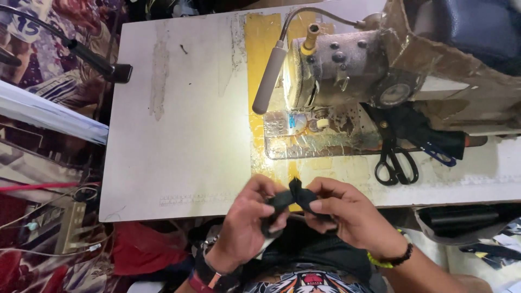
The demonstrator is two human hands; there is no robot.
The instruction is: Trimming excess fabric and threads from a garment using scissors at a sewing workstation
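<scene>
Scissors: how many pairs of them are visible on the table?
1: black scissors lie on the white table, right of the needle plate, beside the sewing machine. Others may be hidden.

Item — small piece of black fabric (296,198), soft, dull and unpatterned. State: folded and bunched, creased into a narrow band with one short pointed tip standing upward at its middle. Pose: held off the surface, stretched roughly level, pinched at either end between the left hand (247,222) and the right hand (347,214), thumbs pressed on top. Position — at the near edge of the white desk (179,130), partly over its front rim, its lower end merging with dark cloth below, where the outline cannot be told.
</scene>
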